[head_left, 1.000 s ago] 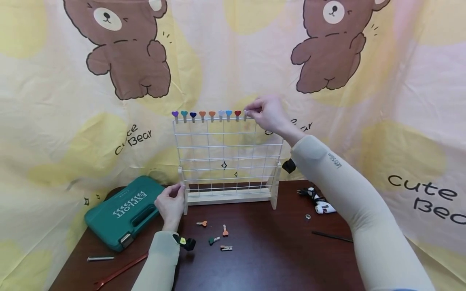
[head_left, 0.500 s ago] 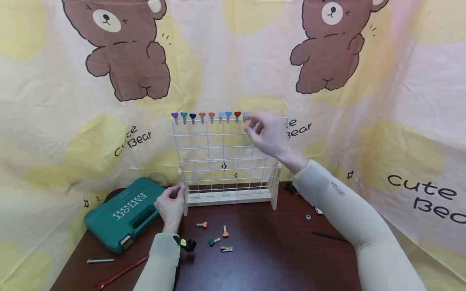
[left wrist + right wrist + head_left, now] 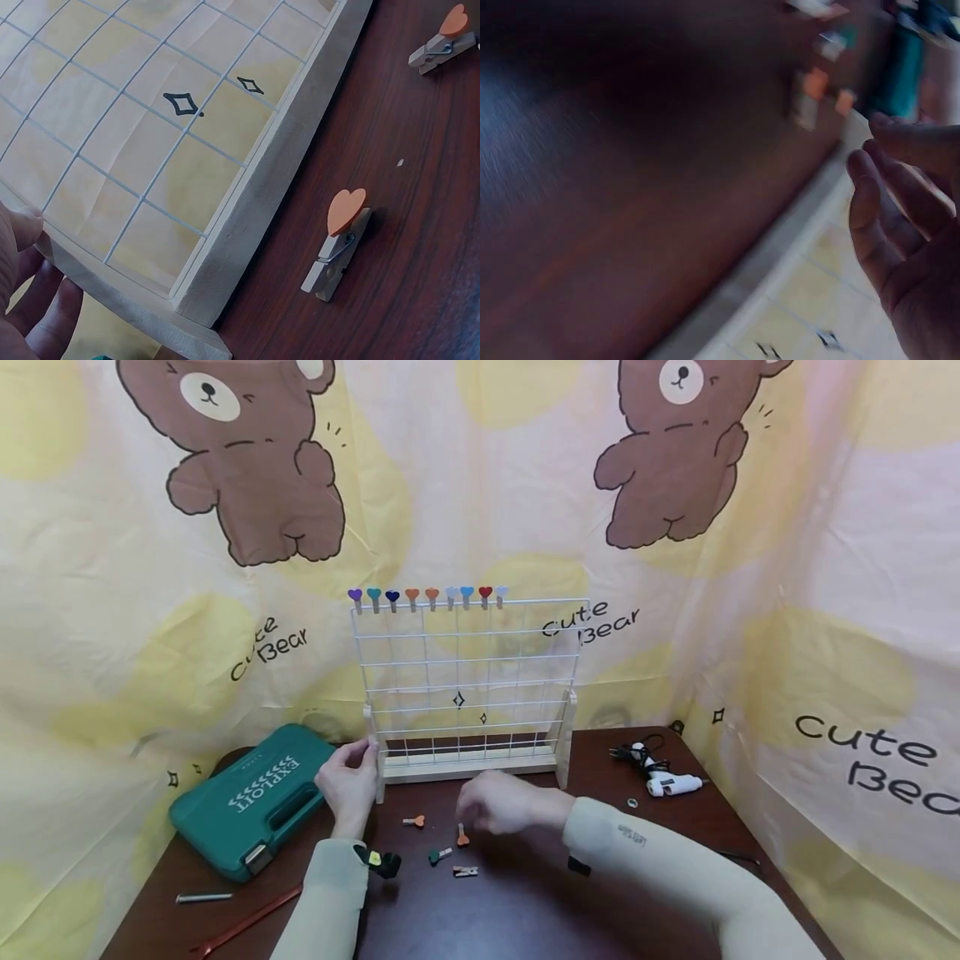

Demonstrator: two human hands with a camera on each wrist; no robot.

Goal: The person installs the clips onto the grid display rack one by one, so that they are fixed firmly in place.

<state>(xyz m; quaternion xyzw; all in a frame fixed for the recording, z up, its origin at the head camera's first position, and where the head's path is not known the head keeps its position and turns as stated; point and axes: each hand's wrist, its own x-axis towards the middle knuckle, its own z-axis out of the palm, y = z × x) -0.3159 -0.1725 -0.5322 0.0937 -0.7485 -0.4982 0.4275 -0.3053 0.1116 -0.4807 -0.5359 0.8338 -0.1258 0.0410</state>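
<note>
A white wire grid rack (image 3: 472,647) stands upright in a wooden base (image 3: 468,766). Along its top wire sits a row of heart-topped mini clothespins (image 3: 412,597), the last a pale one (image 3: 501,595). My left hand (image 3: 348,783) pinches the left wooden upright (image 3: 112,289) between thumb and fingers. Low over the table, my right hand (image 3: 501,803) holds nothing, fingers loosely bent in the right wrist view. Just below it lies an orange-heart clothespin (image 3: 462,838). Another orange one (image 3: 346,214), a green one (image 3: 435,857) and a clothespin on its side (image 3: 466,872) lie close by.
A green tool case (image 3: 251,797) lies left of the rack, with a metal bolt (image 3: 204,898) and a red wrench (image 3: 251,922) in front. On the right are a white glue gun (image 3: 673,783) with its cord and a small ring (image 3: 632,803). A bear-print curtain hangs behind.
My right hand has let go of the pale clothespin on the top wire and come down to the loose clothespins on the table. The left hand stays on the upright.
</note>
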